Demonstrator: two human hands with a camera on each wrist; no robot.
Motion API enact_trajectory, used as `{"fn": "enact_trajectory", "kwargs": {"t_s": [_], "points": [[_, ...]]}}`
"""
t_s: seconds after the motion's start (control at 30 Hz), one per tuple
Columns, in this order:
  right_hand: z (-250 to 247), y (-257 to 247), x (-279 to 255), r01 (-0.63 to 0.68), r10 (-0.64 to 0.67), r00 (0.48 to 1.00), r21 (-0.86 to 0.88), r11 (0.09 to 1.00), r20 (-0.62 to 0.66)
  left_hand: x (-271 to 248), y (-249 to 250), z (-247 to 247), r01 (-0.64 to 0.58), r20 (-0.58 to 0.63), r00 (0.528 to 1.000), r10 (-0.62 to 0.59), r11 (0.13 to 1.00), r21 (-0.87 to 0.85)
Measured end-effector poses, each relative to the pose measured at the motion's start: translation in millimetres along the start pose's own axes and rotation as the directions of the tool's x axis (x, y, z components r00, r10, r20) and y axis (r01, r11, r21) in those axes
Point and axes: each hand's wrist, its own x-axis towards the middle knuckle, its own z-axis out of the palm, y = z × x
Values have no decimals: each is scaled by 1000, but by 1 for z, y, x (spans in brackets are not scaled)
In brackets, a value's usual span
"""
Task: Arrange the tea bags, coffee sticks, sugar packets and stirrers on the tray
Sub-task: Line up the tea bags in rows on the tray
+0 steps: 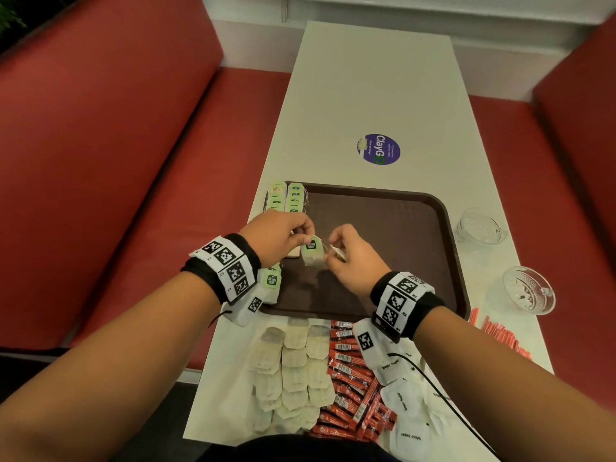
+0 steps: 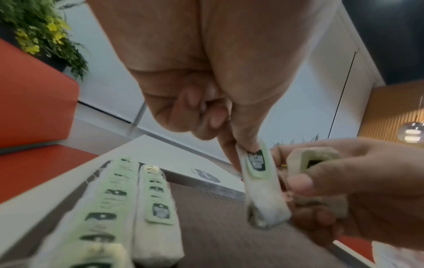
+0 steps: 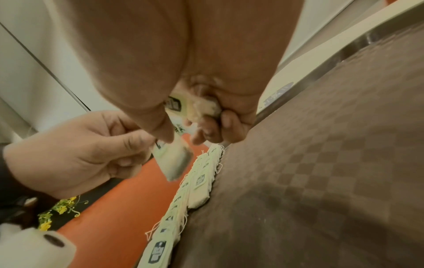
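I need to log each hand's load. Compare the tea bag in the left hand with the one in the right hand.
The left hand pinches its tea bag by the top, so it hangs free with the tag facing up in the head view. The right hand curls around its tea bag, leaving it mostly hidden. Both are held above the tray and carry the same pale green tag.

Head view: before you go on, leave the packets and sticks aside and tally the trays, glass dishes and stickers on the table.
brown tray: 1
glass dishes: 2
round purple sticker: 1
Total: 4
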Motion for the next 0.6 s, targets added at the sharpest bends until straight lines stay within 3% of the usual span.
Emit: {"fn": "enact_trajectory", "kwargs": {"t_s": [0.13,0.2,0.37,0.6], "points": [[-5,-1,-1,-62,60,998,52,997,34,8,-12,0,81,203,972,-117,981,177],[-7,-3,-2,-51,50,998,26,998,43,15,-19,3,119,247,953,-176,966,229],[-8,-3,-1,-26,27,998,-12,1000,54,30,-35,6,280,127,941,-313,933,228],[-9,-4,-3,-6,6,997,-7,1000,74,35,-35,16,371,-25,926,-377,896,243]]}}
